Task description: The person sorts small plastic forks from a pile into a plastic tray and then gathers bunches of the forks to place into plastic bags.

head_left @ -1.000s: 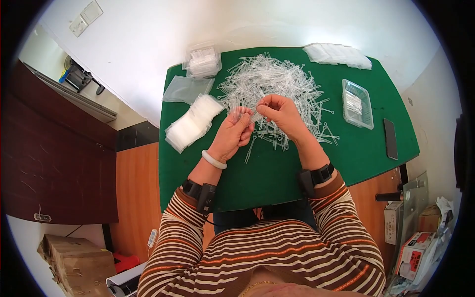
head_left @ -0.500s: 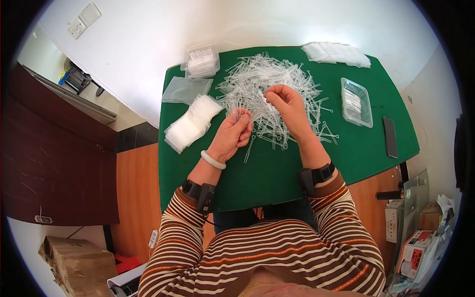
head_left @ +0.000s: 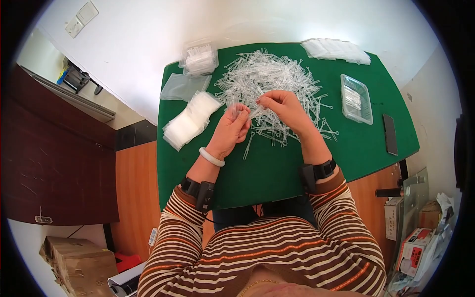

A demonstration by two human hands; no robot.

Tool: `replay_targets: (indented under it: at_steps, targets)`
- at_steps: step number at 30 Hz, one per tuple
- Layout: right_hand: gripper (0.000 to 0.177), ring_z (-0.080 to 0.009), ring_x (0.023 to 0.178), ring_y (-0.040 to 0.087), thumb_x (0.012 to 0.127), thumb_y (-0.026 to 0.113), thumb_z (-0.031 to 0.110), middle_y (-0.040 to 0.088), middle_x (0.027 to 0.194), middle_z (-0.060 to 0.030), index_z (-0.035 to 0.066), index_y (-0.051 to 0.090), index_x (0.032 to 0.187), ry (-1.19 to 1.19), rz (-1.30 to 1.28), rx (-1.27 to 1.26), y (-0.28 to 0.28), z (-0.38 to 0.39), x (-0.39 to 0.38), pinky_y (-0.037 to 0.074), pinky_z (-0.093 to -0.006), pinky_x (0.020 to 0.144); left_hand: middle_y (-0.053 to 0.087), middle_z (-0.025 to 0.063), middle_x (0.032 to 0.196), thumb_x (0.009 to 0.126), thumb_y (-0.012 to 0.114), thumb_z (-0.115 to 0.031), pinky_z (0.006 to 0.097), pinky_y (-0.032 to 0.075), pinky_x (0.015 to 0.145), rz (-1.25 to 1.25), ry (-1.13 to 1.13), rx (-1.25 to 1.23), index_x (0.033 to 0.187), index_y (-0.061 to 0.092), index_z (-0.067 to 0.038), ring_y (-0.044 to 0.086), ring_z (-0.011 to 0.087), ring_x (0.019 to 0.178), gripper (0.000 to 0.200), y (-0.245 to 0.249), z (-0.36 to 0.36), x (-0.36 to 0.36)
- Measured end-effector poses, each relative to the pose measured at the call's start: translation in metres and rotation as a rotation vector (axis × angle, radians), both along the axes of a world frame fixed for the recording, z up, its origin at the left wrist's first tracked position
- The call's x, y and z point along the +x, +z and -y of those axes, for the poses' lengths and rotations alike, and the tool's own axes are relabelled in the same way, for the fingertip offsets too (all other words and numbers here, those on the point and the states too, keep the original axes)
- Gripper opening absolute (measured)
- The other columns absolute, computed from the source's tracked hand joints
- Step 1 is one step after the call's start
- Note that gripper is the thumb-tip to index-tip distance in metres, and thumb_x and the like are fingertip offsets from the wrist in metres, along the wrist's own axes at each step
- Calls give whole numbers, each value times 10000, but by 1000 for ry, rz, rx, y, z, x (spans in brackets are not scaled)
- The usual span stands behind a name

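A large heap of thin clear plastic sticks with small looped ends [head_left: 269,74] is spread over the green tabletop in front of me. At the heap's near left edge, my left hand [head_left: 231,129] is closed, with clear plastic sticks [head_left: 234,112] pinched between thumb and fingers; their number is hard to make out. My right hand [head_left: 283,108] is over the middle of the heap, thumb and forefinger pressed together just right of the left fingertips. Whatever it pinches, if anything, is too small and clear to tell. One loose stick [head_left: 249,145] lies beside my left hand.
Left of the heap are a stack of small translucent bags [head_left: 190,121], a larger clear bag [head_left: 184,87] and a filled plastic box [head_left: 199,58]. Rightward are a clear tray with sticks [head_left: 355,100], a phone [head_left: 390,133] and more flat bags [head_left: 336,51] at the back.
My right hand has moved left and slightly down, bringing its pinched fingertips close to my left hand. My left hand has stayed almost in place, still holding the clear sticks.
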State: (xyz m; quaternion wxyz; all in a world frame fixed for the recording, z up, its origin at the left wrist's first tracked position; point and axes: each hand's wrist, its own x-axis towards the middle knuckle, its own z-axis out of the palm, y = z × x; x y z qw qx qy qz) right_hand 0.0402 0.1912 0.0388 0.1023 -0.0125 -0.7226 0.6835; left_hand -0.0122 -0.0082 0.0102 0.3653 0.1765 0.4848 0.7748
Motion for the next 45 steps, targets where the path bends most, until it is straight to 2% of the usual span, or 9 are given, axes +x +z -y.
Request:
replay_targets:
  at_steps: [5,9,16,25,29,32,37,40,45]
  targets:
    - [177,-46,761,551,894,713,167,639,791,31,-6,711,930,-51,90,141,1,-8,1,432,-211,690,502,-17,756,1043,531,-198,174,261,427,-3,-2,0,1091,541,-116,365,34,542,96,1,1,-2]
    - [167,-46,698,541,872,716,155,642,759,21,-11,704,886,-131,-35,92,-7,-12,-5,441,-226,634,496,-17,756,1043,528,-196,174,263,429,-12,-7,-8,1091,540,-113,363,33,542,97,0,1,-2]
    - [147,-45,651,523,924,693,159,645,777,14,14,695,944,-364,-126,-87,-3,-17,-6,415,-196,603,483,-16,786,1050,517,-216,174,271,438,41,3,37,1099,546,-101,362,33,557,128,-2,3,-4]
    - [144,-47,638,532,945,679,164,658,777,-5,20,676,946,-412,-190,-217,2,-11,-5,429,-195,602,465,-19,804,1048,522,-217,186,310,493,242,86,113,1146,541,-30,378,47,622,212,4,2,-6]
    - [143,-49,631,529,946,678,161,655,772,-6,18,676,954,-336,-163,-238,5,-9,-4,428,-199,594,456,-21,814,1045,524,-209,195,326,523,330,60,190,1185,533,2,386,63,651,253,1,4,-9]
    - [141,-58,624,523,950,673,158,658,789,-7,17,672,944,-106,-34,-272,9,-9,0,419,-205,583,502,-10,813,1037,543,-214,218,360,541,334,-3,226,1143,567,2,436,82,658,242,-5,5,-11]
    - [102,-78,644,557,949,663,124,658,787,-17,23,677,935,-328,-230,-303,3,-1,-3,444,-220,589,505,-11,815,1036,543,-205,216,361,539,345,-21,230,1138,567,0,440,81,660,230,-2,4,-7]
    - [40,-144,679,618,907,678,74,655,786,-39,43,687,932,-590,-681,656,10,7,3,500,-260,609,483,-4,832,1039,532,-195,204,345,537,320,9,179,1087,543,-29,432,78,687,173,0,3,-5]
    - [125,-217,740,655,817,712,37,660,831,-64,64,696,938,-242,-844,990,15,35,5,544,-311,647,508,-8,843,1044,524,-210,206,353,540,322,20,242,1032,552,-54,443,77,688,159,-3,4,-7]
